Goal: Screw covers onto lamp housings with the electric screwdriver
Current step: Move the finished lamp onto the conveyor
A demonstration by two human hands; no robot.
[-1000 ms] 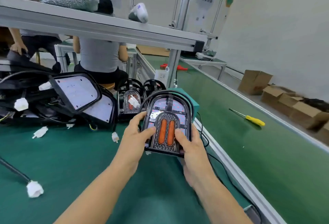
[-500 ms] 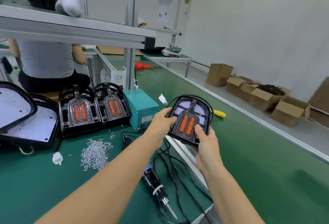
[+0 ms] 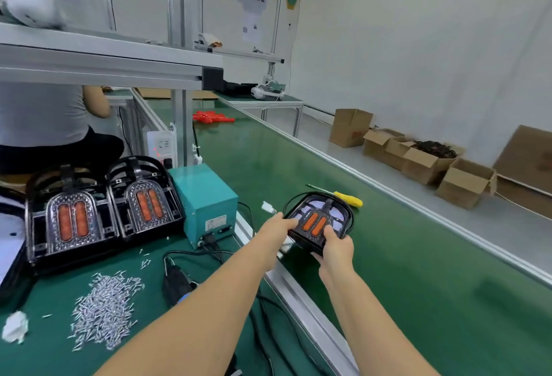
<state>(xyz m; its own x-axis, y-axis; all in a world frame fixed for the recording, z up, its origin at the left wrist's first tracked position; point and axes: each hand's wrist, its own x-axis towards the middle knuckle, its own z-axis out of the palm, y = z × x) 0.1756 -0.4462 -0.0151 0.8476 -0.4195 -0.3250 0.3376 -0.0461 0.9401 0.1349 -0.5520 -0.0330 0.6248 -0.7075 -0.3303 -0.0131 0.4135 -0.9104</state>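
Both hands hold a black lamp housing [image 3: 319,220] with two orange lenses just above the green conveyor belt [image 3: 403,256]. My left hand [image 3: 273,227] grips its left edge, my right hand [image 3: 336,244] grips its near right corner. A cable with a white plug [image 3: 268,207] trails from it. Two more lamp housings [image 3: 71,220] [image 3: 146,202] stand on the bench to the left. The electric screwdriver [image 3: 176,283] lies on the bench under my left forearm. A heap of several silver screws [image 3: 104,310] lies beside it.
A teal power box [image 3: 206,199] stands at the bench edge. A yellow-handled screwdriver [image 3: 348,198] lies on the belt behind the held lamp. An aluminium rail [image 3: 298,295] divides bench from belt. Cardboard boxes [image 3: 424,160] line the right wall. A seated person [image 3: 44,124] works at the far left.
The held lamp housing has travelled right, from over the bench out over the conveyor belt, and lower. My view has swung right with it.
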